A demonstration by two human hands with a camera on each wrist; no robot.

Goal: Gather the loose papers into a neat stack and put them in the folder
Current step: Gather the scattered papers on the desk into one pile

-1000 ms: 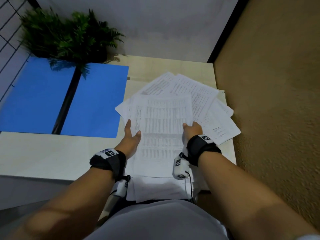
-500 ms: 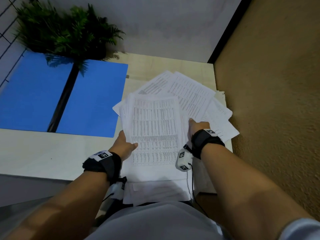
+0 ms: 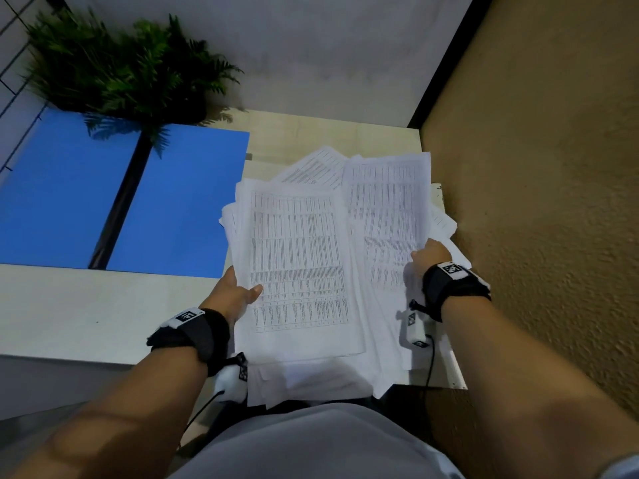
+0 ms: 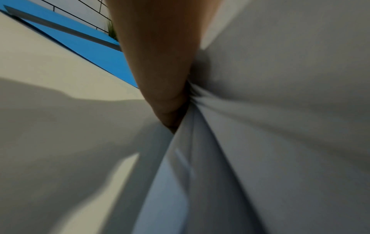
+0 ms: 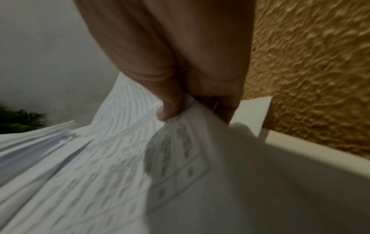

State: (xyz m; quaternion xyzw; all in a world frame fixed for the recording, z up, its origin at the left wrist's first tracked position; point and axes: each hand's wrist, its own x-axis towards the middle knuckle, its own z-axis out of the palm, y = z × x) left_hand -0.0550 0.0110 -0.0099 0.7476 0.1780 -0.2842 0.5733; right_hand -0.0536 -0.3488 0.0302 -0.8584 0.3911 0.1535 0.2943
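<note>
A loose pile of white printed papers (image 3: 297, 257) lies on the pale table (image 3: 86, 312), spilling over its near edge. My left hand (image 3: 238, 290) grips the pile's left edge, thumb on the top sheet; in the left wrist view that hand (image 4: 166, 101) pinches the paper edge (image 4: 260, 110). My right hand (image 3: 428, 254) holds a bunch of sheets (image 3: 387, 216) on the right, lifted and turned upright. In the right wrist view the thumb (image 5: 170, 107) pinches the printed sheets (image 5: 120, 150). An open blue folder (image 3: 179, 202) with a dark spine lies flat to the left.
A green fern-like plant (image 3: 117, 67) stands at the table's back left, fronds hanging over the folder. A rough tan wall (image 3: 539, 202) runs close along the table's right edge. A pale wall (image 3: 328, 53) closes the back.
My right hand has moved right and back, taking hold of the right-hand sheets and swinging them upright. My left hand slid back along the left edge and holds it.
</note>
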